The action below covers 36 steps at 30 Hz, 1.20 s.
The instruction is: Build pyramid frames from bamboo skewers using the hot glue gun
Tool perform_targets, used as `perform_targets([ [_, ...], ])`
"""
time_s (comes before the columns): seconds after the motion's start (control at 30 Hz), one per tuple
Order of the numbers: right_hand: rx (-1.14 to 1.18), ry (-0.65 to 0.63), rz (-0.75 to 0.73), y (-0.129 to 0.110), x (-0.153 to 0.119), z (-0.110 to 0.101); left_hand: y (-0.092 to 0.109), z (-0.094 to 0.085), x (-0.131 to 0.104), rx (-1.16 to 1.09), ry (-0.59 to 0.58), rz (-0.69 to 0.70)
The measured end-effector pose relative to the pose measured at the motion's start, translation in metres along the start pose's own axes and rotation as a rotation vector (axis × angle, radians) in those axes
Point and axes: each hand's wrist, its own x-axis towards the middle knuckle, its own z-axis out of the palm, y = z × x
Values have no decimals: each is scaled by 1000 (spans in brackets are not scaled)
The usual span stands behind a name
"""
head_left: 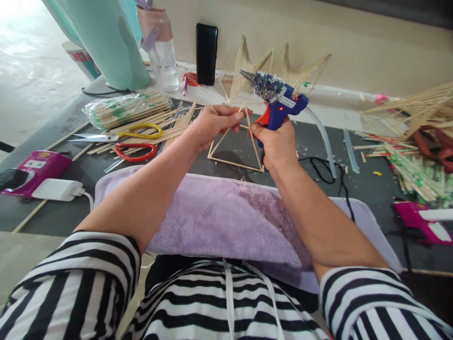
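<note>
My left hand (pixel 212 125) pinches the top corner of a small pyramid frame of thin wooden sticks (pixel 235 151), whose base rests on the dark mat. My right hand (pixel 278 144) grips a blue hot glue gun (pixel 276 99) with an orange trigger. Its nozzle points left, just above and behind the frame's top. The gun's black cord (pixel 325 172) trails to the right. Both forearms lie over a lilac towel (pixel 219 217) in front of me.
Loose sticks, yellow scissors (pixel 141 130) and red scissors (pixel 136 152) lie at the left. A bagged stick bundle (pixel 123 108), a teal fan base (pixel 109 42), a bottle (pixel 163 56) and a black phone (pixel 206 53) stand behind. Finished stick frames (pixel 279 63) and stick piles (pixel 414 170) fill the right.
</note>
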Motion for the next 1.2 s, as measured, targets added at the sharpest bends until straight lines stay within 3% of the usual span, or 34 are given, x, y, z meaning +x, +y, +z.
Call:
perform_targets([
  [1.2, -20, 21, 12, -5, 0, 2, 1, 0, 0, -4, -21, 9],
])
